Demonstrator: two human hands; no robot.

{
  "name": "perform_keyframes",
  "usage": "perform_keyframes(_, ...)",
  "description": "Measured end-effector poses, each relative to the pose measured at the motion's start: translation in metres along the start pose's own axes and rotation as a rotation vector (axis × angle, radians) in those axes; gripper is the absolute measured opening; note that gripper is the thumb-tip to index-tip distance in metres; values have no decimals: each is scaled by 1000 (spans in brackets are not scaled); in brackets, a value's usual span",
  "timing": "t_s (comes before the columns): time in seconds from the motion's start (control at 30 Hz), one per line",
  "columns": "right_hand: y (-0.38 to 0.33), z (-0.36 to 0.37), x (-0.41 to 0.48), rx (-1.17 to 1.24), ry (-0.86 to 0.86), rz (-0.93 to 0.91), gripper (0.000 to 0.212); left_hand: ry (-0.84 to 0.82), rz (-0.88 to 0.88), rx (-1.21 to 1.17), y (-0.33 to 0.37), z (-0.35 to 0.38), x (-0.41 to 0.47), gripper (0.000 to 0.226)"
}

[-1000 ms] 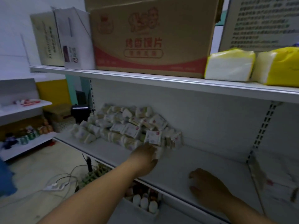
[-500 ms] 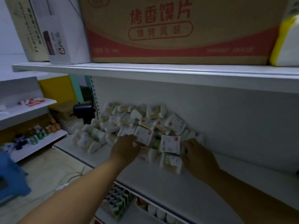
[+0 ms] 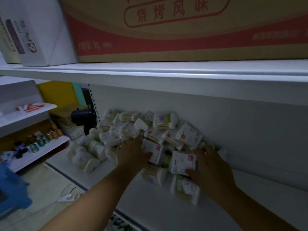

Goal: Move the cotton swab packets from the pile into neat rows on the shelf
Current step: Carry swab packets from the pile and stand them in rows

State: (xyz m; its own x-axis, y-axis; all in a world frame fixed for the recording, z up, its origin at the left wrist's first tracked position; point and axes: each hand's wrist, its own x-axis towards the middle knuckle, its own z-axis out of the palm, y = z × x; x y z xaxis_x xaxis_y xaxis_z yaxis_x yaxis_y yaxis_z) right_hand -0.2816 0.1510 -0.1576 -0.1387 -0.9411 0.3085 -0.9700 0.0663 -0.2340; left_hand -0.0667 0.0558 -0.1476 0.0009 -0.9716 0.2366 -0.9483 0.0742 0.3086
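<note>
A loose pile of cotton swab packets (image 3: 160,130), white with green or red labels, lies against the back panel of the white shelf (image 3: 150,202). My left hand (image 3: 131,152) lies on the middle of the pile, its fingers spread over the packets. My right hand (image 3: 211,165) is at the pile's right edge, thumb and fingers around a white packet with a red tag (image 3: 182,162). Another green-labelled packet (image 3: 185,189) lies just below that hand on the shelf. Packets under both palms are hidden.
The upper shelf (image 3: 166,72) hangs low overhead, carrying a large cardboard box (image 3: 183,30) and a white box (image 3: 38,34). A black device (image 3: 82,116) sits left of the pile. Side shelves with bottles (image 3: 43,140) stand left. A blue object (image 3: 11,189) is on the floor.
The view has closed in on the pile. My left hand slid further onto the pile, and my right hand moved from the bare shelf to the pile's right edge and took hold of a packet.
</note>
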Motion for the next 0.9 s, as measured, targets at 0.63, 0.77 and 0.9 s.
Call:
perform_keyframes(0.63, -5, -43, -20, 1167, 404, 438, 54, -310, -93, -1399, -41, -43, 7, 20)
perform_keyframes(0.77, -3, -59, -51, 1248, 433, 616, 21, -585, -130, -1632, -17, -38, -9, 24)
perform_keyframes(0.9, 0, -75, -102, 1357, 375, 655, 23, -925, -67, -1579, 30, -21, -48, 42)
